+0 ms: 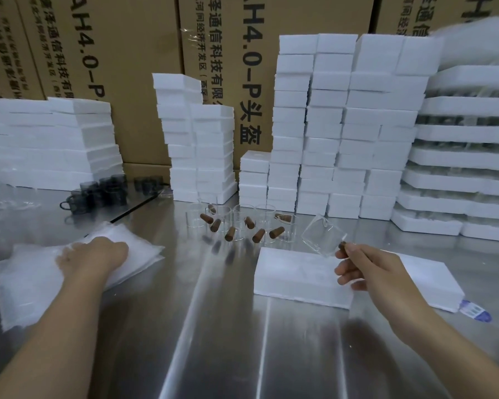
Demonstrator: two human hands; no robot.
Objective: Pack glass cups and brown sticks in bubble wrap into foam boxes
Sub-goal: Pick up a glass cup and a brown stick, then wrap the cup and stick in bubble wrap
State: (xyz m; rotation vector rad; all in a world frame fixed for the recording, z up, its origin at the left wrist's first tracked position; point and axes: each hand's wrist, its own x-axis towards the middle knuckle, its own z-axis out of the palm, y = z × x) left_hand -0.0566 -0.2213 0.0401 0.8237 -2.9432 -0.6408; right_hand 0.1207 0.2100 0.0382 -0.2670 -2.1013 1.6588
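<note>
At the left of the frame the left hand (98,254) lies on a stack of bubble wrap (26,283), fingers bent down onto the top sheet; I can't tell whether it has pinched one. Right of centre the right hand (366,269) pinches a brown stick (342,245) between thumb and forefinger, holding a tilted glass cup (323,236) above a foam box (294,277) on the steel desk (213,326). More clear cups with sticks (242,223) stand in the middle, before tall foam stacks (329,125).
</note>
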